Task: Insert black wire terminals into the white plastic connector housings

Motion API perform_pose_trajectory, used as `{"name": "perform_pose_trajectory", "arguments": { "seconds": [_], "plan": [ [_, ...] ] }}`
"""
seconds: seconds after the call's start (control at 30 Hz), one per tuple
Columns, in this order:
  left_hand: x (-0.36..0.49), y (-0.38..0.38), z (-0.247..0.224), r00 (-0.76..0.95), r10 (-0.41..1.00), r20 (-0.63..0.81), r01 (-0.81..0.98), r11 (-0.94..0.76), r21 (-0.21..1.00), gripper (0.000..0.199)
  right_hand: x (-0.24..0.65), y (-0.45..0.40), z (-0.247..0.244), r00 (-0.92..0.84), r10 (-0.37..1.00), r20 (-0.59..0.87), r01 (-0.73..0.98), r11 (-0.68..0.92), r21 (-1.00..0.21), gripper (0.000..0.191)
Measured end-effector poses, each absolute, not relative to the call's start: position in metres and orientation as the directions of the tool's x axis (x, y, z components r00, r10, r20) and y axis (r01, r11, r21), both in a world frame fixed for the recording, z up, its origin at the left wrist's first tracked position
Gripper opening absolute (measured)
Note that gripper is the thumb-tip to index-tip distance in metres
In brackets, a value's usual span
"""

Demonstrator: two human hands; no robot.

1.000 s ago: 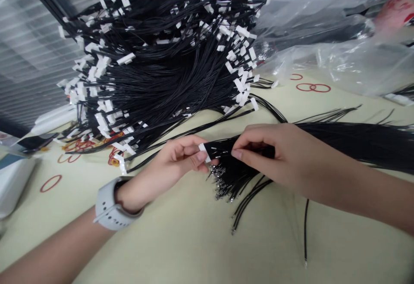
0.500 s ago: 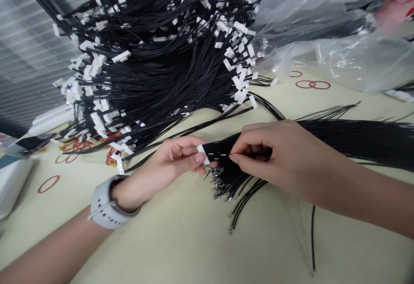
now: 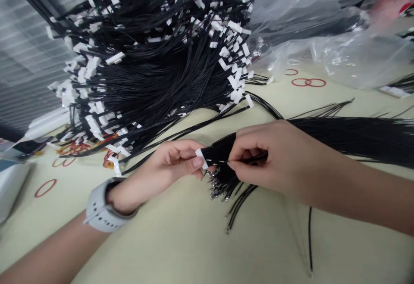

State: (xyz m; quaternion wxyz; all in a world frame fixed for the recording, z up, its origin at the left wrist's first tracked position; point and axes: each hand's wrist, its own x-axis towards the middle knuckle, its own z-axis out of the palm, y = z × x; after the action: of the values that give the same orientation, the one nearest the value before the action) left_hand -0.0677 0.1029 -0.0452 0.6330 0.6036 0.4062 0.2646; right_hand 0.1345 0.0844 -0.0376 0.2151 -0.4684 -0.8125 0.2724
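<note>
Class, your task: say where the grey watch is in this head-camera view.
In the head view, the grey watch sits on the left wrist at lower left, just behind the left hand, below the big heap of black wires.

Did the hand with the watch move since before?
No, hardly: the left hand sits about as far from the red ring on the mat as before; mostly the view shifted.
</note>
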Motion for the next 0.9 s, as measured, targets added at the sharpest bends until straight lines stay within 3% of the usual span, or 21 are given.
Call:
{"name": "perform_pose_trajectory", "arguments": {
  "seconds": [0.9],
  "plan": [
    [-0.0717,0.1020,-0.0467,0.612,0.771,-0.179,0.276,0.003,0.961,0.014,0.1371,0.0871,-0.0404,-0.514,0.855,0.068,0.614,0.423,-0.666,0.017]
  ]
}}
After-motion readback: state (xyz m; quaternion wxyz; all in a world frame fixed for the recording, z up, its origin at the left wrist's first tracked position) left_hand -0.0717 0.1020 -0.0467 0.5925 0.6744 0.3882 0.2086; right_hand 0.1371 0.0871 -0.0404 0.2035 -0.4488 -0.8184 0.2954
